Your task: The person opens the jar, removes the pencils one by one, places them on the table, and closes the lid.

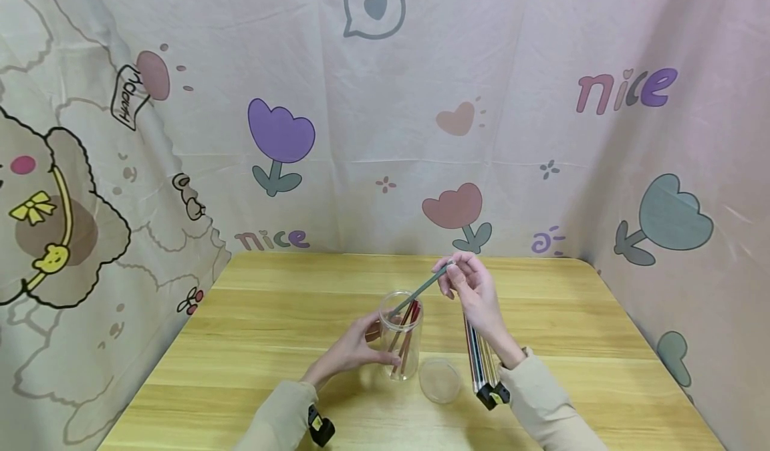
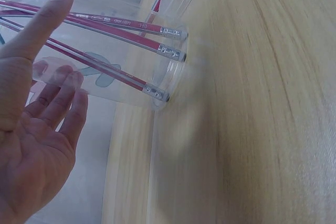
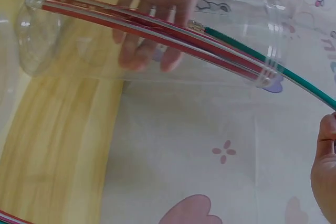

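Note:
A clear jar [image 1: 412, 361] stands upright on the table with several red pencils [image 3: 142, 30] leaning inside, eraser ends down. Curved around the jar's left side, my left hand [image 1: 355, 347] holds it, thumb at the front and fingers behind, as the left wrist view [image 2: 47, 103] also shows. Between thumb and fingers my right hand [image 1: 475, 290] pinches a green pencil [image 1: 424, 286] by its upper end. That pencil slants down through the jar's mouth; in the right wrist view its eraser end is inside the jar, above the bottom.
A round clear lid [image 1: 440, 380] lies on the wooden table [image 1: 271, 317] right of the jar. Several more pencils [image 1: 475, 351] lie in a row under my right forearm. A printed cloth [image 1: 373, 197] hangs behind the table and at both sides.

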### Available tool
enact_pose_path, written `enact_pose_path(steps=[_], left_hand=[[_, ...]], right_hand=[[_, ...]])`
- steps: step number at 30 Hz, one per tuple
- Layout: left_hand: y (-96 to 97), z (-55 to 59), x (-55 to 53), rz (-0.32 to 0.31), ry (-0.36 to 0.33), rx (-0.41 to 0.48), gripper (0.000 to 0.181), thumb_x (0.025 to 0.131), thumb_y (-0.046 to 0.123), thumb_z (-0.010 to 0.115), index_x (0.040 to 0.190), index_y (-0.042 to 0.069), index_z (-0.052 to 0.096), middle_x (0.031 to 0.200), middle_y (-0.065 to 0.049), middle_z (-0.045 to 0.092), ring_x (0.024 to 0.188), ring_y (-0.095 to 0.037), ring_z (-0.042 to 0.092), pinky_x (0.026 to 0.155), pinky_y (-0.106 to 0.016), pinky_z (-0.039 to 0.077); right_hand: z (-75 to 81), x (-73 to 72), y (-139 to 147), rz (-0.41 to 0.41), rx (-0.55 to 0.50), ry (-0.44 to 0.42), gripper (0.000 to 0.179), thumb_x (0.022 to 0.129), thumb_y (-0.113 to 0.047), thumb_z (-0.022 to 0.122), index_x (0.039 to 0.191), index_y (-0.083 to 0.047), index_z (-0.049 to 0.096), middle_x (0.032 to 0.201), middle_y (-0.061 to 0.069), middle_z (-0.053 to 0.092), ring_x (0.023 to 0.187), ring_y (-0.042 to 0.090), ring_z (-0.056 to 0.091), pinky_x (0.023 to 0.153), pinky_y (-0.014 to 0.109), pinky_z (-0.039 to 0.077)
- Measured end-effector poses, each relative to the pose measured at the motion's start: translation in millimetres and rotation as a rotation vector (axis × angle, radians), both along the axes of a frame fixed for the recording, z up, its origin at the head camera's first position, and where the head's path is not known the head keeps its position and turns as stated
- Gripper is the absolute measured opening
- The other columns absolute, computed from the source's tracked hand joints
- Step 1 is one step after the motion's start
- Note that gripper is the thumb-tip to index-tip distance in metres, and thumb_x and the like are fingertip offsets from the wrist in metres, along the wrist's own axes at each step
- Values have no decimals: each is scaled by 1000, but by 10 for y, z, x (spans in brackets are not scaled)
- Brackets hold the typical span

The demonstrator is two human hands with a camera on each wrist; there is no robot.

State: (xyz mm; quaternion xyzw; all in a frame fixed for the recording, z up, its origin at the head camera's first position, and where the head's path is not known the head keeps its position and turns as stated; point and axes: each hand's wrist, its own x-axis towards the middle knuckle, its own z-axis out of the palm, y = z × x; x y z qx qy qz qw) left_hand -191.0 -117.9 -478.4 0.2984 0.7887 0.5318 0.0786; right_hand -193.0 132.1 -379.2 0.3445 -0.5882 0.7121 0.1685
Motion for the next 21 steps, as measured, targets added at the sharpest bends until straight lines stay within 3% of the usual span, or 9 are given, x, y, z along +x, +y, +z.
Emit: enact_pose_path(steps=[9, 16, 21], left_hand=[[4, -3, -5, -4, 1, 9, 78, 76, 20, 88, 144, 11, 52, 144, -16, 58, 135, -38, 55, 117, -50, 44], [3, -11, -9, -10, -3, 8, 82, 76, 20, 88, 147, 12, 48, 144, -16, 58, 134, -38, 55, 116, -50, 45], [-1, -13, -8, -10, -6, 5, 83, 76, 20, 88, 148, 11, 47, 143, -16, 58, 134, -37, 55, 116, -51, 45]], right_hand=[[122, 5, 78, 51, -157, -37, 15, 107, -1, 37, 108, -9, 49, 99, 1, 75, 65, 8, 60, 49, 17, 48], [185, 8, 153, 137, -318, -32, 14, 106, -2, 39, 109, -5, 52, 98, 7, 75, 66, 10, 63, 52, 17, 53], [245, 29, 224, 131, -358, -33, 14, 106, -2, 41, 108, -4, 55, 97, 7, 75, 65, 11, 63, 52, 17, 54]])
